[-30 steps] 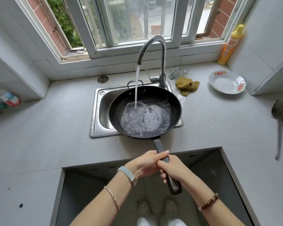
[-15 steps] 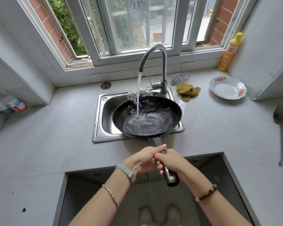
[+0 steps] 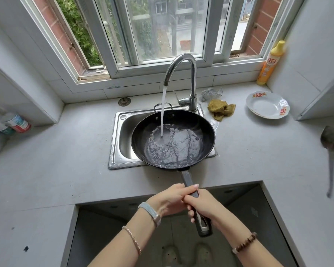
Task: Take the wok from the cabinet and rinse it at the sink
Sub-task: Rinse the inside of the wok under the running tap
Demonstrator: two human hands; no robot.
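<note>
Both hands, the left hand (image 3: 172,199) and the right hand (image 3: 202,206), are clamped on the long handle of a black wok (image 3: 173,138) held over the steel sink (image 3: 121,139), where a stream from the curved tap (image 3: 181,74) strikes the pooled water inside. The rinse looks best served by keeping that double grip firm, swirling gently and tipping the far rim into the basin so nothing spills on the grey desk (image 3: 56,151). A yellow cloth (image 3: 221,109), a white plate (image 3: 267,105) and a yellow bottle (image 3: 270,63) sit at far right below the window.
</note>
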